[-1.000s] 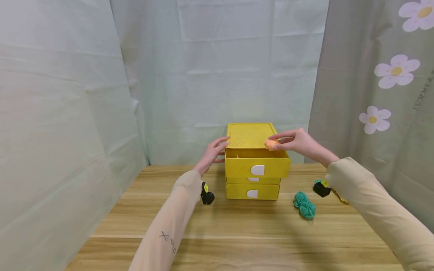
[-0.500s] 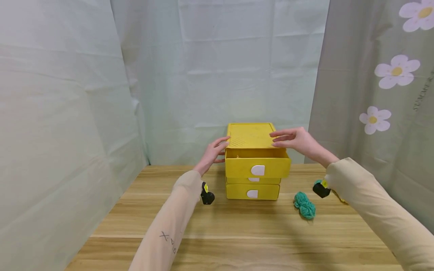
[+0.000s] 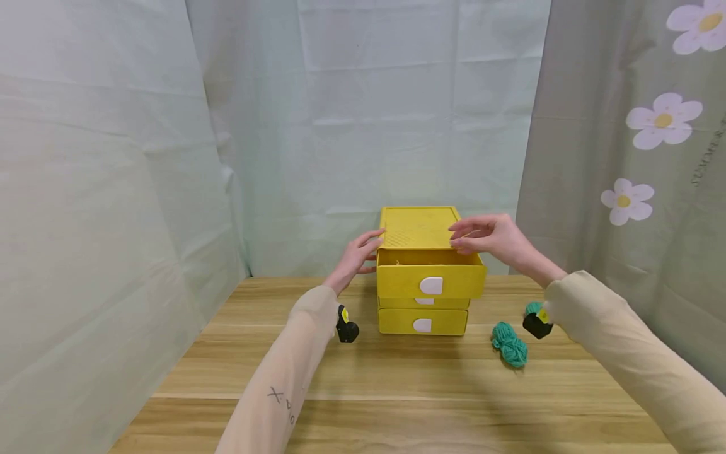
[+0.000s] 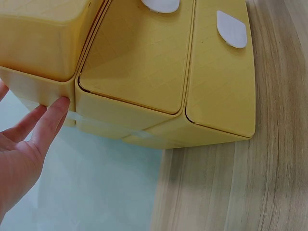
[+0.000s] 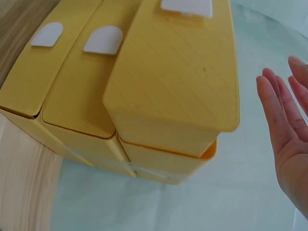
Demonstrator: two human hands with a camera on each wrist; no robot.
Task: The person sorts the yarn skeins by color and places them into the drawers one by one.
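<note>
A small yellow drawer cabinet (image 3: pixel 422 227) stands at the table's far side, its top drawer (image 3: pixel 405 282) pulled partly out and the lower ones pushed in. White tabs serve as drawer handles. A wisp of orange yarn (image 3: pixel 397 262) shows at the left inside the top drawer; the rest of the inside is hidden by the drawer front. My left hand (image 3: pixel 356 255) rests on the cabinet's left side, fingertips (image 4: pixel 61 103) against its wall. Over the drawer's right end, my right hand (image 3: pixel 492 238) hovers with loosely bent fingers and nothing between them.
A skein of teal yarn (image 3: pixel 510 344) lies on the wooden table (image 3: pixel 391 397) to the right of the cabinet. Another teal bundle (image 3: pixel 533 308) shows partly behind the right wrist camera (image 3: pixel 536 323). Curtains (image 3: pixel 420 113) hang behind and at both sides.
My right hand has let go of the orange ball of yarn over the top drawer; the ball is now out of sight. The right fingers then shifted slightly left. My left hand stayed put.
</note>
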